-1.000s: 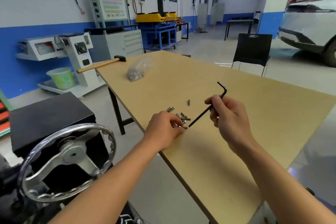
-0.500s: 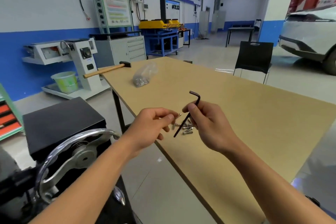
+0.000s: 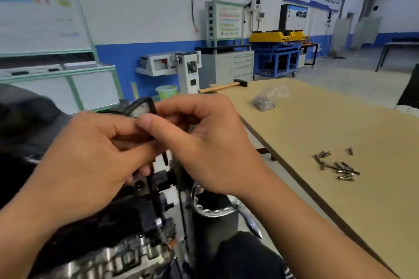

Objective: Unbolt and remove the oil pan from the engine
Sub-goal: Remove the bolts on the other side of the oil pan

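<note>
The engine (image 3: pixel 127 256) fills the lower left, off the left edge of the surface (image 3: pixel 340 222), much of it blurred. The dark bulk on top of it at far left is probably the oil pan (image 3: pixel 27 120), apparently still seated on the engine. By the look of it, the pan is a rigid metal shell, fairly heavy and likely oily. It should be held with both hands on opposite sides of its flange and supported before the last fastener lets go. Levering on the sealing edge risks bending it.

The two hands meet just above the engine. The right hand (image 3: pixel 210 147) has its fingers curled and its thumb pressed forward, pinching a thin black hex key (image 3: pixel 165 158), whose shaft shows below the knuckles. The left hand (image 3: pixel 90 156) is curled against the right thumb, and I cannot tell what it holds, if anything.

Loose bolts (image 3: pixel 337 170) lie in a small heap near the surface's left edge. They are small, smooth and apt to roll. A clear bag (image 3: pixel 264 102) and a hammer (image 3: pixel 224 86) sit toward the far left corner.
</note>
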`<control>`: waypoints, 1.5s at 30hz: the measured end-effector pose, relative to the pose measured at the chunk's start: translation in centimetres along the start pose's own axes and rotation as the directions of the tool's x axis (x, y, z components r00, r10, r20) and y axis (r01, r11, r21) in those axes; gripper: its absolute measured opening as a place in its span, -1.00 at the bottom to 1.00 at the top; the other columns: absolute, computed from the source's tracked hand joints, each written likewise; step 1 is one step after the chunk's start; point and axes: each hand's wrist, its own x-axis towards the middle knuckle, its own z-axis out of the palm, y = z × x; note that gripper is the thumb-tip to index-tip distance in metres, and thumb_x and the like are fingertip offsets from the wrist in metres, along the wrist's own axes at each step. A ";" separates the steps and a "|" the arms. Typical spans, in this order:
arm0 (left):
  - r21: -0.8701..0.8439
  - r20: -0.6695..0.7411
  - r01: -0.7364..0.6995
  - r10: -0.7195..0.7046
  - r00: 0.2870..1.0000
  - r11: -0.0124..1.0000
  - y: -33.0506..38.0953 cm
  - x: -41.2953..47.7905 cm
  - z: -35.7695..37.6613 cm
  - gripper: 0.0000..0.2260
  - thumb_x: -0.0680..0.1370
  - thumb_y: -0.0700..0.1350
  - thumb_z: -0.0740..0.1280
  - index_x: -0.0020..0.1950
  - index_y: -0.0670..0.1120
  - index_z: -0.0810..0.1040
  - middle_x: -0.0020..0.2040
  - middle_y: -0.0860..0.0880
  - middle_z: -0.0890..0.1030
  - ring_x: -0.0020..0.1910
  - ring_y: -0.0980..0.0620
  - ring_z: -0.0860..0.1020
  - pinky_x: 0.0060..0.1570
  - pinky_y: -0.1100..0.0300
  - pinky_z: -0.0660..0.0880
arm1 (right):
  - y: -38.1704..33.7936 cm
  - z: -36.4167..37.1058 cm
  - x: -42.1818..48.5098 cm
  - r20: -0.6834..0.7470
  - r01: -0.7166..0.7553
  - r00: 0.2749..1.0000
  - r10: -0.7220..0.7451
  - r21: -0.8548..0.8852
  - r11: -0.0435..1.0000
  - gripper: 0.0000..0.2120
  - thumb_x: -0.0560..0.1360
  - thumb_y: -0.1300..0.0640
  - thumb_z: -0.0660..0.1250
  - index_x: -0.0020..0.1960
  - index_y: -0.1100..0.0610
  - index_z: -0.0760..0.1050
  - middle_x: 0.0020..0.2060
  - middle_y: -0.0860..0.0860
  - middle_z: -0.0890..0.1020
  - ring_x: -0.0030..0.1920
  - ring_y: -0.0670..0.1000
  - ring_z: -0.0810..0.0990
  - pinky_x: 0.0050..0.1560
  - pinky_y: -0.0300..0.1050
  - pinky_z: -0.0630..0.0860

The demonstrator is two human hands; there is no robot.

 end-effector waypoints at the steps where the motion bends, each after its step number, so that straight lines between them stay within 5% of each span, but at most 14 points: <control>1: 0.021 -0.026 0.008 -0.007 1.000 1.000 -0.1 -0.8 -1.6 -0.63 0.30 0.47 0.38 -0.06 0.30 0.69 -0.47 0.00 0.63 -0.62 0.14 0.48 -0.56 0.36 0.45 | -0.1 1.9 0.5 -0.017 0.026 1.000 -0.026 0.046 0.999 -0.85 0.52 0.21 0.47 -0.22 0.19 0.67 -0.47 -0.01 0.57 -0.42 -0.05 0.47 -0.35 -0.15 0.44; 8: 0.059 -0.127 0.078 -0.070 0.989 0.995 -1.2 -4.2 -7.0 -0.97 0.42 -0.02 0.54 -0.16 0.08 0.73 -0.51 -0.02 0.61 -0.63 0.13 0.46 -0.57 0.36 0.39 | 0.3 9.4 3.9 0.039 0.092 0.994 -0.100 0.169 0.981 -0.88 0.46 0.17 0.53 -0.21 0.20 0.70 -0.41 0.06 0.67 -0.41 0.07 0.59 -0.40 -0.07 0.51; 11: 0.037 -0.119 0.112 -0.107 0.987 0.993 -2.7 -4.6 -6.8 -0.96 0.49 -0.12 0.47 -0.11 0.00 0.72 -0.42 -0.03 0.67 -0.64 0.10 0.43 -0.60 0.29 0.40 | 1.8 9.5 3.8 0.094 0.084 0.990 -0.101 0.168 0.982 -0.89 0.47 0.17 0.51 -0.24 0.13 0.69 -0.43 0.06 0.64 -0.45 -0.11 0.51 -0.43 -0.26 0.43; 17: 0.095 -0.121 0.139 -0.128 0.984 0.986 -5.6 -4.7 -5.1 -0.85 0.52 -0.10 0.45 -0.01 0.16 0.70 -0.40 0.02 0.68 -0.65 0.02 0.46 -0.62 0.20 0.43 | 4.4 9.2 2.2 0.123 0.063 0.989 -0.077 0.120 0.991 -0.91 0.47 0.16 0.50 -0.21 0.13 0.70 -0.41 0.11 0.65 -0.43 0.15 0.53 -0.43 -0.01 0.47; 24: 0.003 -0.138 0.172 -0.170 0.976 0.985 -6.4 -4.4 -4.5 -0.88 0.51 -0.16 0.46 0.02 0.00 0.73 -0.17 0.12 0.73 -0.60 0.04 0.52 -0.50 0.23 0.51 | 4.9 9.5 2.0 0.093 0.016 0.995 -0.031 0.151 0.988 -0.90 0.50 0.24 0.48 -0.18 0.09 0.70 -0.39 0.01 0.67 -0.44 -0.13 0.53 -0.38 -0.33 0.44; 27: -0.008 -0.134 0.170 -0.170 0.976 0.985 -6.4 -4.4 -4.5 -0.87 0.51 -0.15 0.46 0.02 -0.01 0.72 -0.16 0.12 0.73 -0.58 0.03 0.53 -0.50 0.29 0.48 | 4.7 9.5 1.9 0.083 0.032 0.996 -0.045 0.144 0.989 -0.90 0.50 0.23 0.48 -0.17 0.10 0.70 -0.39 0.02 0.67 -0.43 0.00 0.56 -0.40 -0.30 0.47; 32: -0.034 -0.106 0.153 -0.156 0.982 0.988 -6.4 -4.2 -4.5 -0.88 0.50 -0.14 0.46 0.01 0.00 0.73 -0.18 0.11 0.73 -0.56 0.00 0.55 -0.50 0.34 0.45 | 4.6 9.5 1.9 0.072 0.052 0.995 -0.066 0.173 0.983 -0.88 0.50 0.25 0.47 -0.18 0.08 0.68 -0.44 -0.19 0.62 -0.45 -0.21 0.53 -0.37 -0.43 0.40; 45: -0.016 -0.137 0.153 -0.154 0.979 0.988 -6.6 -4.1 -4.2 -0.88 0.50 -0.13 0.46 0.02 -0.04 0.72 -0.22 0.08 0.73 -0.55 -0.03 0.55 -0.49 0.32 0.46 | 5.2 9.9 1.6 0.064 0.045 0.996 -0.058 0.190 0.981 -0.86 0.53 0.28 0.44 -0.15 0.08 0.69 -0.45 -0.22 0.58 -0.45 -0.20 0.48 -0.37 -0.43 0.37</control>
